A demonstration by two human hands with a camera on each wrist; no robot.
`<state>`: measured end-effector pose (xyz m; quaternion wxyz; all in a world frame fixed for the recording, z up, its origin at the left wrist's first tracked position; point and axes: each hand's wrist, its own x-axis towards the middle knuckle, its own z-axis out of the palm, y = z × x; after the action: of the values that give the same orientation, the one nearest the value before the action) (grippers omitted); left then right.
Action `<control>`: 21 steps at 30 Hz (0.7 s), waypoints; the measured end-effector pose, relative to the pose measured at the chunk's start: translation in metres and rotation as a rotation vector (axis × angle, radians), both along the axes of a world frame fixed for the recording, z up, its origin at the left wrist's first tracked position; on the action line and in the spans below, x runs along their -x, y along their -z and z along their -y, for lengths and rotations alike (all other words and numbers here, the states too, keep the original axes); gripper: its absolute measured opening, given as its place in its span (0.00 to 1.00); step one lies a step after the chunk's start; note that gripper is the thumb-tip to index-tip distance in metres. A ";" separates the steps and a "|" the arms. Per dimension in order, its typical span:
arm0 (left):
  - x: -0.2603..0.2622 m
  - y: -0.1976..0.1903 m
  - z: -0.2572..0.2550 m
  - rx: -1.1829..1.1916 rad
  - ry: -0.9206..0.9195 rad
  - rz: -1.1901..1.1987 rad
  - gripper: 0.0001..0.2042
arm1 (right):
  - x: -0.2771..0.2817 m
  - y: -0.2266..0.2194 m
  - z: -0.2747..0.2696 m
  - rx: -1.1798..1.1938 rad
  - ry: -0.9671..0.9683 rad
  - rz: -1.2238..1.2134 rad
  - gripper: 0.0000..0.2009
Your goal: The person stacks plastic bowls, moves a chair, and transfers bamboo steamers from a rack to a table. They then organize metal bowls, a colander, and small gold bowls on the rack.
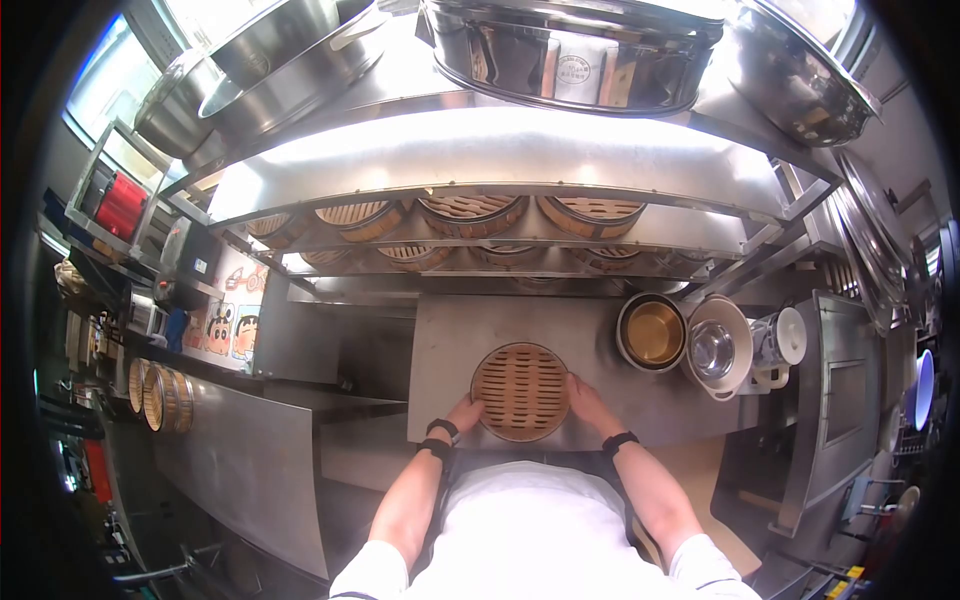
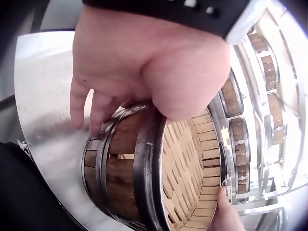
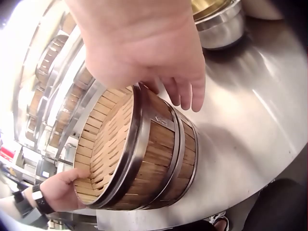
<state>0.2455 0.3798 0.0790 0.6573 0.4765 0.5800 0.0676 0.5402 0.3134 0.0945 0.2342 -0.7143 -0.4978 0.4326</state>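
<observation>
A round bamboo steamer (image 1: 520,390) with a slatted inside sits at the front of the steel table (image 1: 450,330), right before the person's body. Its wooden wall (image 3: 161,166) is bound by metal bands, as the right wrist view shows. On the left side, the left hand (image 1: 465,412) holds the rim, its thumb over the edge and its fingers down the outer wall. Opposite it, the right hand (image 1: 588,402) grips the right side of the rim in the same manner. Parts of the rim are hidden beneath both palms.
Right of the steamer stand a steel pot (image 1: 655,335) with a golden inside, a pale tub (image 1: 735,350) holding a metal bowl, and a white jug (image 1: 785,337). Racks behind hold several more steamers (image 1: 470,215). Large steel vessels (image 1: 575,60) stand on the top shelf.
</observation>
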 end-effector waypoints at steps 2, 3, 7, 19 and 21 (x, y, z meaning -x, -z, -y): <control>0.002 0.012 -0.001 -0.010 0.030 -0.036 0.27 | 0.004 0.009 0.002 -0.004 0.033 -0.022 0.30; 0.004 0.016 -0.002 -0.021 0.060 -0.074 0.28 | 0.007 0.012 0.002 -0.001 0.070 -0.025 0.30; 0.004 0.022 0.000 -0.084 0.075 -0.112 0.29 | 0.006 0.022 0.000 0.008 0.064 -0.057 0.30; 0.024 0.017 0.010 -0.153 0.163 0.033 0.32 | 0.020 0.035 0.016 0.201 0.270 -0.389 0.36; 0.034 0.021 0.014 -0.120 0.157 0.099 0.34 | 0.036 0.027 0.030 0.171 0.338 -0.431 0.36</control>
<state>0.2115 0.3659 0.0581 0.6586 0.5551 0.5027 0.0738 0.5046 0.2829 0.0678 0.3420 -0.6961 -0.2720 0.5696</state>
